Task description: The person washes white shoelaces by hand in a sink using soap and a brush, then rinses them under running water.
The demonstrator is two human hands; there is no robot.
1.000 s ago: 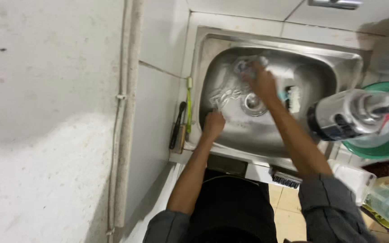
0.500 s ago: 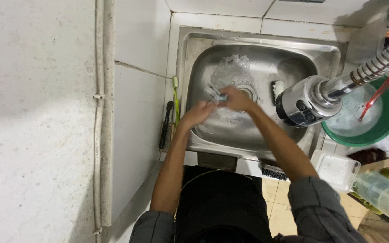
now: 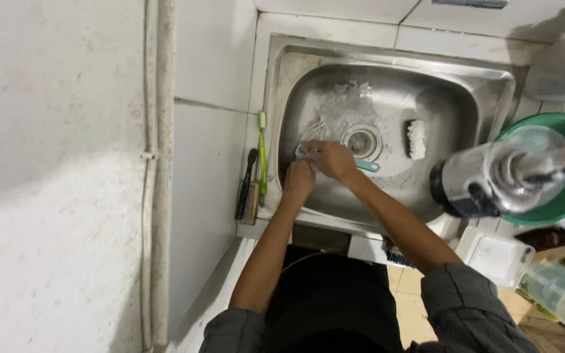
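Both my hands are low in a stainless steel sink [image 3: 465, 98], just left of the round drain [image 3: 361, 140]. My right hand [image 3: 331, 160] is closed over a teal-handled tool [image 3: 367, 167], and only the handle's end shows past my wrist. My left hand [image 3: 299, 180] is curled tight against the right one, gripping a small pale object [image 3: 302, 151] that my right fingers also press on. What the pale object is cannot be made out. Foam or water [image 3: 348, 108] spreads over the basin beyond the drain.
A white scrubber [image 3: 416, 138] lies right of the drain. A green toothbrush [image 3: 262, 153] and a black brush [image 3: 246, 183] rest on the sink's left rim beside the tiled wall. The blurred faucet head [image 3: 485, 180] hangs close, over a green basin [image 3: 550, 196]. A white container [image 3: 498, 256] and a plastic bottle [image 3: 560, 294] stand lower right.
My right hand came back from the far side of the basin to join the left near the drain. Both hands now sit slightly left of it, working together.
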